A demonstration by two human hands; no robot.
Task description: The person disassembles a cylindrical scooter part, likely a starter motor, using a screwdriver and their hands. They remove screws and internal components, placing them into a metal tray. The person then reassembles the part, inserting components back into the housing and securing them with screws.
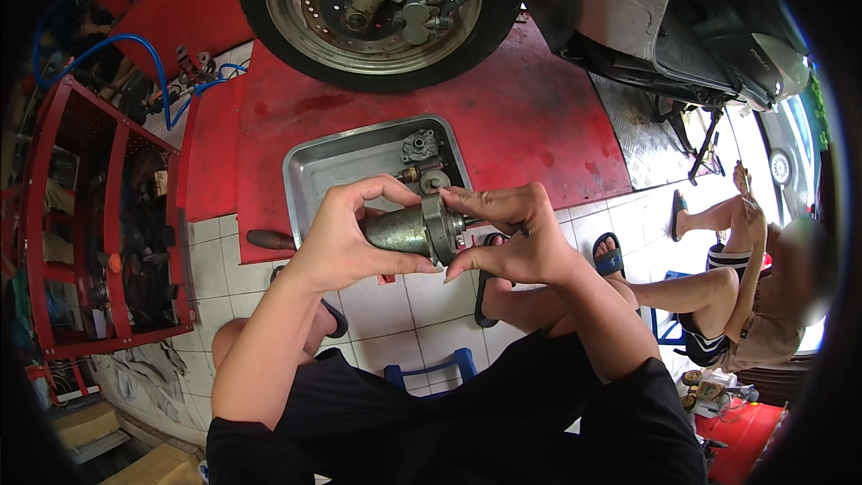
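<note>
Both my hands hold a small starter motor (395, 232), a worn grey metal cylinder with a flanged end, tilted slightly up to the right. My left hand (346, 229) wraps its body, thumb along the underside and fingers over the top. My right hand (512, 229) pinches the flange at the right end between thumb and fingers. Just beyond my hands lies a shallow metal tray (314, 157). Inside it, at the right, sit a grey cast metal part (418, 145), a round metal part (435, 181) and a small brass-coloured piece (410, 174), partly hidden by my hands.
The tray rests on a red lift platform (539, 108) under a motorcycle wheel (359, 76). A dark-handled tool (269, 240) pokes out by the tray. Left stands a red shelf rack (117, 242) with a blue hose (148, 45) above. At right another person (727, 296) sits; a blue stool (431, 368) is below me.
</note>
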